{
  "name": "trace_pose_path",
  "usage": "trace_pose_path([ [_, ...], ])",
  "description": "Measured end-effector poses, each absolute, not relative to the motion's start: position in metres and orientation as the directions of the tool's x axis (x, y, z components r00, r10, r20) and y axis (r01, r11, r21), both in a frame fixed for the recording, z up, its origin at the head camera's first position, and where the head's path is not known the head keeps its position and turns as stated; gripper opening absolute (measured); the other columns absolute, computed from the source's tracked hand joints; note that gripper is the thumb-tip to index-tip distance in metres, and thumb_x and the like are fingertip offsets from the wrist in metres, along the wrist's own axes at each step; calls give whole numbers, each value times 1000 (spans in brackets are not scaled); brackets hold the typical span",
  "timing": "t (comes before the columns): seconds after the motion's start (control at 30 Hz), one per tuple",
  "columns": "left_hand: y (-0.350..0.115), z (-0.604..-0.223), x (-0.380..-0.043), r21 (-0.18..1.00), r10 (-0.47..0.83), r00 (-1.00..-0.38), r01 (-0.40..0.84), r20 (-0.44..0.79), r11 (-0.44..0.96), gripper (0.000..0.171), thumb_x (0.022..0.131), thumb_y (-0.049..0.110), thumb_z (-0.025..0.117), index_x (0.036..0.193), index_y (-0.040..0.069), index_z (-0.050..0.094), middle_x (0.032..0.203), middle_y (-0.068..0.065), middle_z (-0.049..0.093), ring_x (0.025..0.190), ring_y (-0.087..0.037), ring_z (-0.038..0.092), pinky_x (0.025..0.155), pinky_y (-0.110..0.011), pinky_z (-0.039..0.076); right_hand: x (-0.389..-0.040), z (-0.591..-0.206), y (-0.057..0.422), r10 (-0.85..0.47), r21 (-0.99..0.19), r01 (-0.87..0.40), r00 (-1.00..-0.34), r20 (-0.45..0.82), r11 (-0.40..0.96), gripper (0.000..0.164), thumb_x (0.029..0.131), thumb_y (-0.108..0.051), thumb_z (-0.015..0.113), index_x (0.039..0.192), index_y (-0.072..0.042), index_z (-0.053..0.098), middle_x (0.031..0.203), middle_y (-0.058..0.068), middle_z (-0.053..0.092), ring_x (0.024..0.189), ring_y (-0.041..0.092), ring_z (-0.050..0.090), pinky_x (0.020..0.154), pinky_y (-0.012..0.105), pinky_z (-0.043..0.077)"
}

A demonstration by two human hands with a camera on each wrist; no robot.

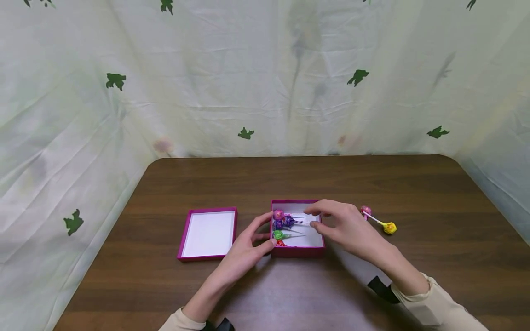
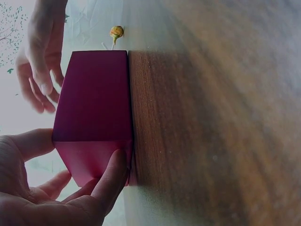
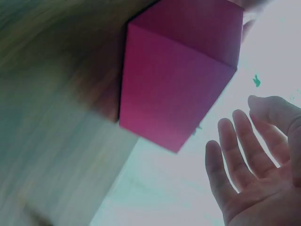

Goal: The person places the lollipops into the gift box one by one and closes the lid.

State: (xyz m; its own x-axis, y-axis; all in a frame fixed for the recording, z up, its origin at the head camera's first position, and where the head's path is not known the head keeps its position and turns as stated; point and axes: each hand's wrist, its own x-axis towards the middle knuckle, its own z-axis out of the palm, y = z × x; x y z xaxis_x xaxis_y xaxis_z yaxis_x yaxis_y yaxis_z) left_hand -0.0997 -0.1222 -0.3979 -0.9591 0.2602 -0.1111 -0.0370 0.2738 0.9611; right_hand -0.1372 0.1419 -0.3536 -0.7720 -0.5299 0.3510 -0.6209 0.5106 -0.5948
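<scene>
An open magenta box (image 1: 299,253) with a white inside sits in front of me. Several wrapped lollipops lie in it, sticks pointing right: a pink one (image 1: 279,214), purple ones (image 1: 278,225), a green one (image 1: 279,235) and a red one (image 1: 280,243) at the front. My left hand (image 1: 244,252) touches the box's left side, thumb at the front corner, fingers along the wall in the left wrist view. Over the box's right wall hovers my right hand (image 1: 347,228), fingertips above the inside; the right wrist view shows its fingers (image 3: 244,150) apart, holding nothing.
Left of the box lies its shallow lid (image 1: 180,248), white inside up. A yellow lollipop (image 1: 389,228) and a pink lollipop (image 1: 366,210) lie on the brown table (image 1: 232,184) beyond my right hand. A pale curtain (image 1: 265,78) hangs behind the table.
</scene>
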Motion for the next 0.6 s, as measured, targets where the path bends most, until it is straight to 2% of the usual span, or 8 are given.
trace_pose_path([
  [0.1,-122,-397,-100,961,262,-958,-38,-113,273,62,93,20,66,148,30,42,151,-3,39,120,-27,55,88,-42,49,-135,-352,153,-522,-588,-617,-777,351,523,33,84,-8,78,113,-21,70,110,-12,67,97,11,64,83,35,54],
  [0.23,-122,-397,-100,962,264,-958,-39,-113,270,62,93,19,67,148,30,42,151,-2,39,120,-27,55,88,-41,49,-132,-352,169,-502,-564,-608,-789,353,559,34,83,-7,79,112,-20,69,110,-9,67,98,11,63,81,35,54],
  [0.47,-122,-397,-99,971,275,-959,0,-68,238,60,93,15,67,147,26,44,151,-6,39,119,-30,57,87,-41,50,-131,-351,195,-431,-537,-554,-833,348,636,34,83,-9,79,112,-24,69,104,-16,66,81,5,61,67,28,51],
  [0.6,-122,-395,-99,972,277,-959,-1,-68,235,60,93,15,67,147,27,45,152,-5,39,119,-29,57,87,-40,50,-131,-352,207,-382,-561,-500,-866,323,660,31,85,-9,78,110,-24,69,98,-16,66,80,5,60,70,31,51],
])
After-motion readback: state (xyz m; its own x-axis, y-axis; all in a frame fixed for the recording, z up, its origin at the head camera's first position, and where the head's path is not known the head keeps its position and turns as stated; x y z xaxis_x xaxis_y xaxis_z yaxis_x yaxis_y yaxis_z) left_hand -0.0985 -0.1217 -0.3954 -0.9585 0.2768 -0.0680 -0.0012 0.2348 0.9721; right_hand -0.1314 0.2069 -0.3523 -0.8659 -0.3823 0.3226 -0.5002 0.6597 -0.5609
